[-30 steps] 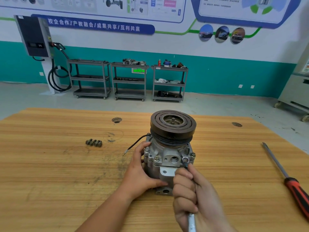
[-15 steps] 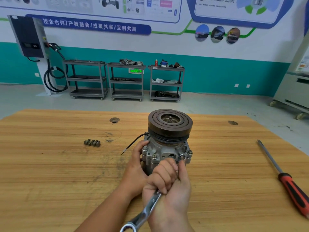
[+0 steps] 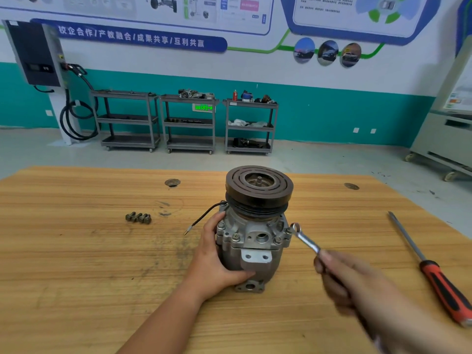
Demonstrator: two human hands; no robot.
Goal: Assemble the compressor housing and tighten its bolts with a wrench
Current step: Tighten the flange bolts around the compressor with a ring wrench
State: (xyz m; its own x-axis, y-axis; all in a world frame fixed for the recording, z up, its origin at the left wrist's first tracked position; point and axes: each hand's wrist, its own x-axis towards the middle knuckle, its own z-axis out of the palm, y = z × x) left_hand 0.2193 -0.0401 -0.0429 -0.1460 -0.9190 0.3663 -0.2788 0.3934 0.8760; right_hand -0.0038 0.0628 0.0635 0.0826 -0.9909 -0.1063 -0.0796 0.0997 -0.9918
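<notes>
Compressor stands upright mid-desk, pulley on top, mounting ear at the bottom facing the camera.

Left hand grips the housing body from the left: thumb across the front low down, fingers wrapped round the left side.

Right hand is motion-blurred, fingers curled round the wrench shank. It's off to the right of the compressor, not touching it. Wrench runs up and left from the hand; its ring end sits right at the flange bolt on the housing's right edge. Can't tell whether the ring is seated on the head or just against it. Three more bolt heads show along the front of the flange, all in their holes.

Black wire comes off the housing's upper left and curves down, its bare end just left of the left hand.

Loose bolts, a small cluster touching one another, lie on the desk well left of the compressor.

Screwdriver, red-and-black handle, lies on the right side of the desk, tip pointing away, well apart from the compressor.

Two round holes in the desk top, far side.

Behind: three grey carts against a teal-and-white wall, some parts on their shelves. Charger box with looped black cable at left.
</notes>
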